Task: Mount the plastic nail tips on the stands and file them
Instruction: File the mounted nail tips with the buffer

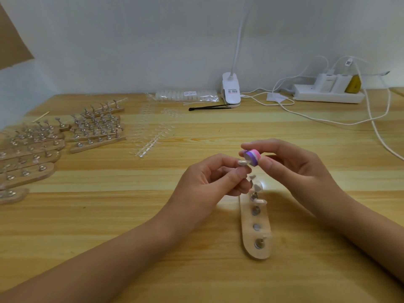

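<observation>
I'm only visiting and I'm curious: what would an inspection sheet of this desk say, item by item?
Surface: wooden table, striped grain.
Job's things: nail tip with the striped filing block right beside it; wooden stand below the hands, carrying metal holders and a few mounted tips.
Clutter: more stands in rows at left; clear tip strips; bag of tips; black tool.
Grippers: left hand pinches the nail tip; right hand pinches the striped filing block.
Cables: white cables trail across the table near a power strip.
Surroundings: white wall; clip lamp.
</observation>
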Action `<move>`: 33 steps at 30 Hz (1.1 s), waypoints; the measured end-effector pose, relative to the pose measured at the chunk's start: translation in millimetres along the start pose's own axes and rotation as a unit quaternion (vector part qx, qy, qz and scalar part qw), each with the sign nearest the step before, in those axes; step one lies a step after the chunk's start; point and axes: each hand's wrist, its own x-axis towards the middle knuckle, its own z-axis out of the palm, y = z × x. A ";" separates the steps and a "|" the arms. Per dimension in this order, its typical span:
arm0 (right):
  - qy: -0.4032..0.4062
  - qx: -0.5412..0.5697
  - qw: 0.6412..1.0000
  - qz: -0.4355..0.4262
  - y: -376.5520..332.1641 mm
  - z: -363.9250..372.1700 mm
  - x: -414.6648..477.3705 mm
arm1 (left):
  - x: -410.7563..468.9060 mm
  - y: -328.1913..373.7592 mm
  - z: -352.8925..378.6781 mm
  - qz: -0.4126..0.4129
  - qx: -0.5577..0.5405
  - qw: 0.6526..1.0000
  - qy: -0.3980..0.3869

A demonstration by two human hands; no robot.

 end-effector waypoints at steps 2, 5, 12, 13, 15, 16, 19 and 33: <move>0.000 0.007 1.000 0.006 1.7 0.3 -0.8 | -1.0 0.2 0.6 -0.002 -0.004 1.000 -0.007; 0.005 -0.019 0.998 -0.061 -1.2 4.2 -4.1 | -0.2 1.1 0.0 -0.013 -0.023 1.000 0.000; 0.003 -0.038 0.998 -0.040 0.3 3.4 -3.4 | -0.4 0.8 0.1 -0.016 -0.020 1.000 -0.006; 0.002 -0.047 0.997 -0.058 -0.5 4.5 -3.5 | -0.6 1.0 -0.1 -0.015 -0.021 1.000 -0.004; 0.004 -0.052 0.997 -0.048 1.0 4.1 -1.8 | -0.7 1.1 -0.7 -0.015 -0.023 1.000 -0.001; 0.008 -0.045 0.999 -0.027 2.2 3.3 -1.1 | -0.8 1.2 -0.6 -0.016 -0.026 1.000 0.000; 0.017 -0.047 0.997 -0.055 2.6 4.2 -2.6 | -0.4 0.8 0.3 -0.021 -0.028 0.999 0.002; 0.046 -0.065 0.992 -0.095 9.3 5.1 -1.9 | -0.9 3.1 -0.3 -0.015 -0.038 0.999 -0.020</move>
